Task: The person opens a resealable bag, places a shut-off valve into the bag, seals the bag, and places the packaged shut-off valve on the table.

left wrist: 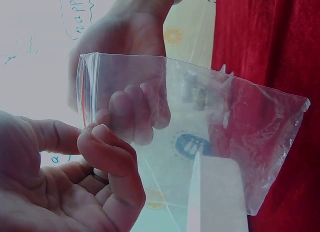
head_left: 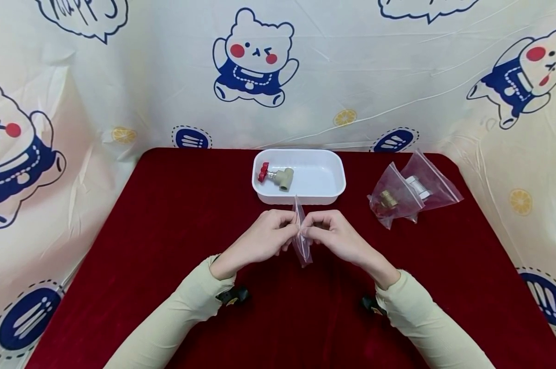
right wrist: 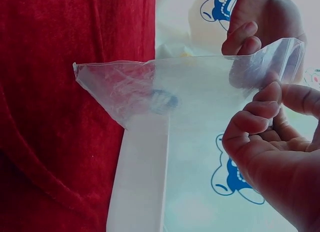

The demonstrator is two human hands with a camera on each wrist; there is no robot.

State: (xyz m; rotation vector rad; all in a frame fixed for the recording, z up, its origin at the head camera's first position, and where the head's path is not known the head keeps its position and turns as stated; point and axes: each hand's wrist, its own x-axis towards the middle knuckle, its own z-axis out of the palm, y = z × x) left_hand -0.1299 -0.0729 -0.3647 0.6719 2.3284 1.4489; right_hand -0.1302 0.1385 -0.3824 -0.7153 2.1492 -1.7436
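Observation:
A clear zip-lock bag (left wrist: pixel 230 117) hangs between my two hands in front of the tray, with nothing inside it. My left hand (head_left: pixel 264 236) pinches one side of its top by the zip strip, thumb against forefinger. From the other side my right hand (head_left: pixel 338 236) pinches the top edge as well. In the right wrist view the bag (right wrist: pixel 195 77) hangs down from the fingers, its bottom crumpled. Just beyond the hands stands a white tray (head_left: pixel 321 197). Inside its left part lies a grey-green pipe valve (head_left: pixel 284 179) with a red handle (head_left: pixel 263 172).
To the right on the dark red cloth (head_left: pixel 176 205) lie two filled zip-lock bags. The nearer bag (head_left: pixel 398 184) holds a brass fitting (head_left: pixel 388 199) and something red; the farther bag (head_left: pixel 437 177) holds a white piece (head_left: pixel 418 187). A printed curtain (head_left: pixel 167 77) surrounds the table.

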